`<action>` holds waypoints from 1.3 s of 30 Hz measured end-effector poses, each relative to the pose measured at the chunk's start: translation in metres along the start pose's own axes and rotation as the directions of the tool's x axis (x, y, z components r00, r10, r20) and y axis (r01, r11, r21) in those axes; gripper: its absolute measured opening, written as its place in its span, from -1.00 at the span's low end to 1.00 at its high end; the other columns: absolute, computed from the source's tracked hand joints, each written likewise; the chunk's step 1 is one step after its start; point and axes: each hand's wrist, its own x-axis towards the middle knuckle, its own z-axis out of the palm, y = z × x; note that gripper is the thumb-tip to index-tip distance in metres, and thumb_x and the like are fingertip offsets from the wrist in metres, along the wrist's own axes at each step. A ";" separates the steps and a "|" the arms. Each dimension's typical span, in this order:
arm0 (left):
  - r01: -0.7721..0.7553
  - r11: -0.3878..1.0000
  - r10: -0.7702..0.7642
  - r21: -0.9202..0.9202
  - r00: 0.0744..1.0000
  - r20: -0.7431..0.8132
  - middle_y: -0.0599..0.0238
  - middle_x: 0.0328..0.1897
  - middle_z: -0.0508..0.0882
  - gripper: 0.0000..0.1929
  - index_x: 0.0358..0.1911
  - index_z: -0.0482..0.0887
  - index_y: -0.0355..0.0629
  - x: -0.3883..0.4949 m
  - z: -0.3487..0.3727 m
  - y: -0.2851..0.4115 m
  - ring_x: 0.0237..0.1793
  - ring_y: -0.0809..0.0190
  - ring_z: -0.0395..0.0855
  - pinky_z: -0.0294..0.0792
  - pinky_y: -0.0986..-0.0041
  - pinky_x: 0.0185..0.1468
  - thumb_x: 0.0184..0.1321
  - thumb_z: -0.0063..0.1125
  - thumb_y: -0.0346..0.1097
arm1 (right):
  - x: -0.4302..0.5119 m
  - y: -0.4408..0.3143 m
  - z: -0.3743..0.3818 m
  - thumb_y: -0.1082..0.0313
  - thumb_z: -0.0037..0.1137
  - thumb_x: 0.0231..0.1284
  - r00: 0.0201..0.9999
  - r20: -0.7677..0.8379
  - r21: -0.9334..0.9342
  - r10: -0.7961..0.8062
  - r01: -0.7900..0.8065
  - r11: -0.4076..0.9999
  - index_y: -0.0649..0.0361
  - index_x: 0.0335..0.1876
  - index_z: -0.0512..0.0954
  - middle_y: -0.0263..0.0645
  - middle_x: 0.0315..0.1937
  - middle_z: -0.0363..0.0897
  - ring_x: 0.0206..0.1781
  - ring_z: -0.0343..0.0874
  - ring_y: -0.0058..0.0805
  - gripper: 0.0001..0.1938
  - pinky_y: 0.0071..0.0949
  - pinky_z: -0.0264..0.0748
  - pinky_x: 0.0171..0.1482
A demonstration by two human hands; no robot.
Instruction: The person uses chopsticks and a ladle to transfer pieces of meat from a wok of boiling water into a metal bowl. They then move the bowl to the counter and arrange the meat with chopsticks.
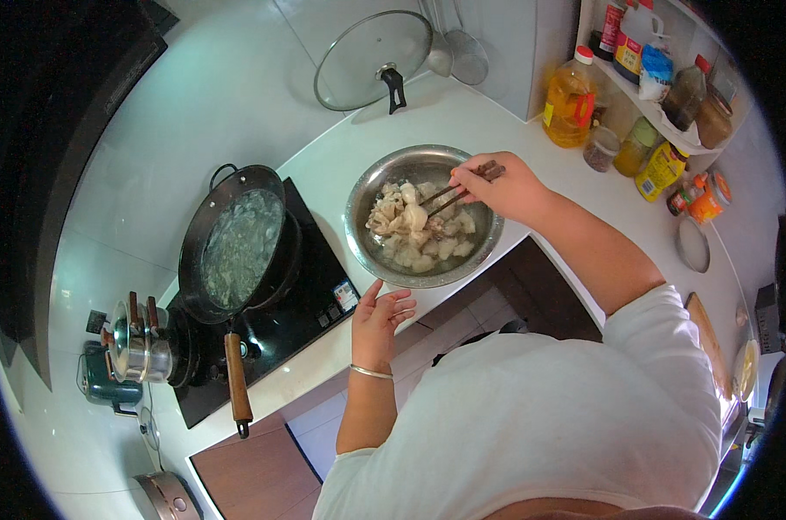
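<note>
Dark wooden chopsticks (461,188) are held in my right hand (500,185) over a stainless steel bowl (425,151) on the counter. Their tips touch pale pieces of what looks like meat (409,218), which lie in some clear liquid in the bowl. My left hand (383,315), with a bangle at the wrist, hangs palm up just off the bowl's near rim, fingers spread and nothing in them. To the left stands a black wok (188,260) on the cooktop, with bubbling, cloudy liquid (243,247) in it. Its wooden handle (238,380) points towards me over the counter edge.
A glass lid (373,58) leans on the back wall. Behind the wok handle, a steel pot (132,344) stands on the black cooktop (315,227). An oil bottle (569,101) and several jars line the right back, beneath a shelf (653,114). A cutting board (708,338) lies far right.
</note>
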 end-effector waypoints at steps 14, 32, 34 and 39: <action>0.032 0.999 -0.031 -0.033 0.999 0.031 -0.09 -0.10 0.57 -0.47 0.25 0.10 -0.38 0.003 -0.008 -0.001 -0.22 0.11 0.64 0.50 0.37 -0.13 0.23 -0.06 -0.43 | 0.001 0.046 0.046 0.18 0.14 0.17 0.982 0.060 -0.243 -0.178 0.188 0.952 0.23 -0.26 0.60 -0.22 -0.48 0.61 -0.39 0.59 -0.54 -0.75 -0.52 0.49 -0.25; -0.201 0.873 0.291 0.445 0.946 -0.145 0.18 -0.29 0.58 -0.60 0.08 0.31 -0.34 0.072 -0.035 0.027 -0.35 0.27 0.59 0.49 0.49 -0.35 0.15 0.01 -0.44 | -0.028 0.002 -0.067 0.21 -0.07 0.30 0.925 -0.353 -0.044 0.142 -0.168 0.985 0.33 -0.33 0.54 -0.19 -0.44 0.60 -0.50 0.58 -0.55 -0.70 -0.60 0.57 -0.40; -0.228 0.797 0.357 0.559 0.925 -0.132 0.18 -0.34 0.59 -0.59 0.06 0.36 -0.37 0.099 -0.040 0.031 -0.36 0.30 0.59 0.46 0.49 -0.35 0.12 0.03 -0.42 | -0.026 0.009 -0.062 0.21 -0.07 0.31 0.912 -0.338 -0.009 0.233 -0.250 0.968 0.34 -0.33 0.53 -0.18 -0.45 0.60 -0.51 0.58 -0.53 -0.70 -0.59 0.57 -0.41; -0.192 0.540 0.406 0.819 0.912 -0.054 0.08 -0.40 0.64 -0.59 -0.01 0.47 -0.45 0.142 -0.029 0.051 -0.35 0.21 0.62 0.44 0.42 -0.25 0.05 0.06 -0.36 | -0.025 0.035 -0.053 0.21 -0.08 0.32 0.902 -0.344 0.216 0.259 -0.193 0.957 0.34 -0.34 0.52 -0.19 -0.48 0.59 -0.52 0.58 -0.52 -0.69 -0.57 0.57 -0.43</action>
